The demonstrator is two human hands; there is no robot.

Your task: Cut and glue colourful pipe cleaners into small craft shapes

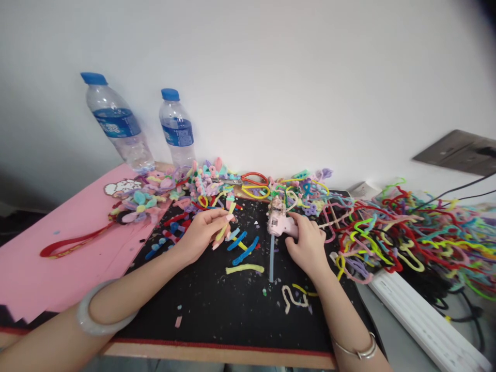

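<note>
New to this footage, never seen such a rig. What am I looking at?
There's no machine: one picture from a camera worn on a person's head, looking forward and down at their two bare hands. The left hand pinches a yellow fuzzy strip. The right hand holds what looks like a pink glue gun, with a translucent stick jutting from it. The black mat carries blue and yellow fuzzy pieces. Scissors lie farther back; tangled colourful stems lie rightward.
</note>
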